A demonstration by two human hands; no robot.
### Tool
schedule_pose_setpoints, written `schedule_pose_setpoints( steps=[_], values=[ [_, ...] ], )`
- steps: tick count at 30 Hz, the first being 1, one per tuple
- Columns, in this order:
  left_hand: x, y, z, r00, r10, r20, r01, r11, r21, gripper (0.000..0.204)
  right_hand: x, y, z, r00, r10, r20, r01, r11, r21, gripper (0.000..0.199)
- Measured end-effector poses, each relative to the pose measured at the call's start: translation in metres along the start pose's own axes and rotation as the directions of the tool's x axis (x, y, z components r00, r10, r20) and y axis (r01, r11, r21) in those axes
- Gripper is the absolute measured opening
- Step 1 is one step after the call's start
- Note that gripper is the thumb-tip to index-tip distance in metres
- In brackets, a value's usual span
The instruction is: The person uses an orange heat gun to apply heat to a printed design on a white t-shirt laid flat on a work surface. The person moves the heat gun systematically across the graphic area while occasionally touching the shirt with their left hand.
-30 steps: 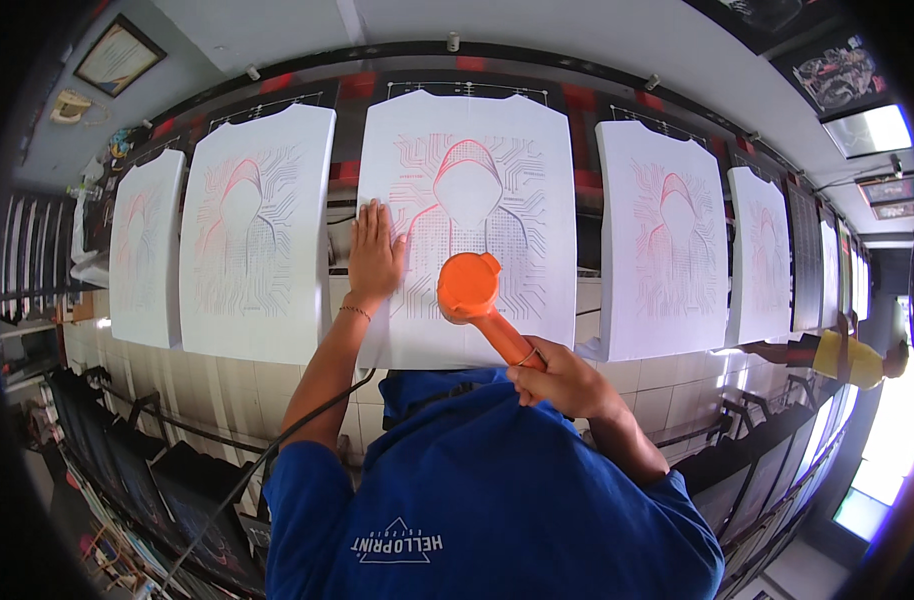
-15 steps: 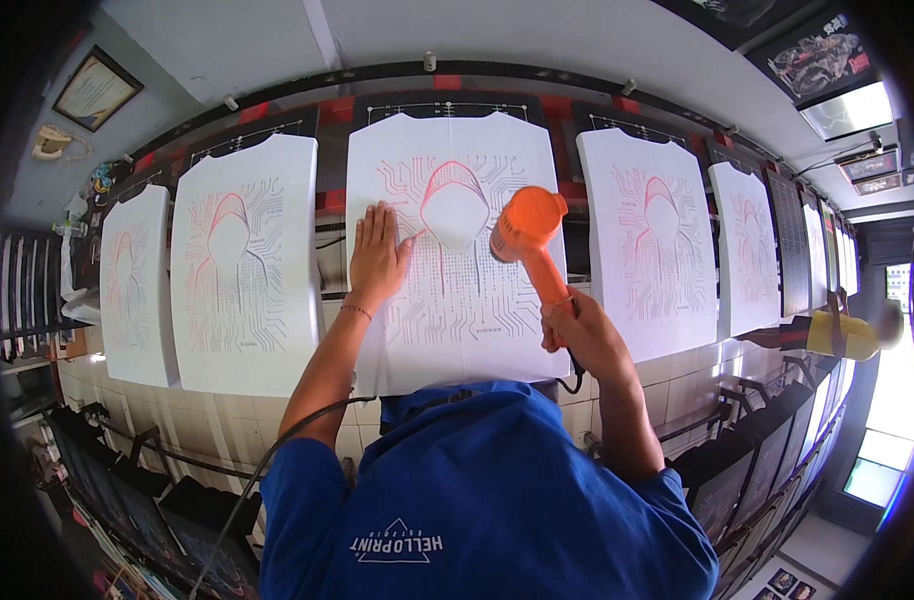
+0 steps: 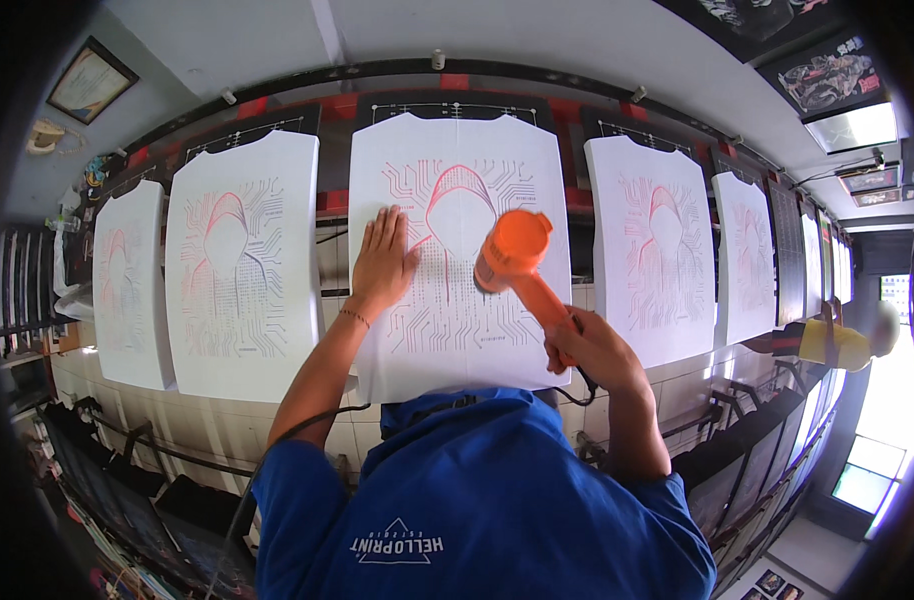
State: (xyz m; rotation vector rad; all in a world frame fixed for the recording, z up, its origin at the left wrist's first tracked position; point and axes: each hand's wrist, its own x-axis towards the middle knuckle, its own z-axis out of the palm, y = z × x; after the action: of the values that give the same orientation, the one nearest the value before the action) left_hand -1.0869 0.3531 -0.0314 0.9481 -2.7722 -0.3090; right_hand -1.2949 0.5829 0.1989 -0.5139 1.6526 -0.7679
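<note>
Since half a second ago, the orange heat gun (image 3: 514,252) is sitting lower and further left over the print, now pointing at the right side of the hooded figure rather than above its shoulder. The right hand (image 3: 589,347) is gripping the gun's handle, fingers wrapped tight around it, with a black cord (image 3: 580,392) trailing down from the wrist area. The left hand (image 3: 383,262) is pressing flat on the middle white shirt (image 3: 457,330), fingers straight and close together, just left of the printed hood; it is lying much where it was before. That shirt is stretched on a board directly in front of the person, at the centre of a row. More white shirts (image 3: 239,270) with the same red and grey design are lying on boards to either side.
</note>
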Motion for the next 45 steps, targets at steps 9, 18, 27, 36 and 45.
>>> schedule_pose_setpoints(
  steps=[9,18,27,36,45],
  values=[
    [0.033,0.001,0.004,0.997,0.07,-0.022,-0.07,0.998,0.004,0.062,0.036,0.002,-0.005,0.973,-0.18,-0.141,0.188,0.981,0.046,0.024],
    [-0.008,0.016,-0.008,0.964,0.243,0.11,-0.242,0.97,-0.027,0.062,0.027,-0.004,-0.019,0.971,-0.082,-0.226,0.104,0.991,0.085,0.027],
    [0.049,-0.018,0.001,0.993,0.093,-0.07,-0.094,0.996,-0.011,0.059,0.024,-0.006,-0.023,0.962,-0.031,-0.271,0.045,0.998,0.046,0.028],
    [0.067,-0.033,0.005,0.996,0.035,-0.079,-0.032,0.999,0.034,0.061,0.041,-0.008,-0.019,0.942,-0.06,-0.33,0.098,0.99,0.101,0.029],
    [-0.003,0.008,-0.008,0.998,0.055,0.005,-0.054,0.993,-0.105,0.062,0.035,-0.004,-0.02,0.936,-0.05,-0.348,0.089,0.991,0.097,0.029]
  ],
)
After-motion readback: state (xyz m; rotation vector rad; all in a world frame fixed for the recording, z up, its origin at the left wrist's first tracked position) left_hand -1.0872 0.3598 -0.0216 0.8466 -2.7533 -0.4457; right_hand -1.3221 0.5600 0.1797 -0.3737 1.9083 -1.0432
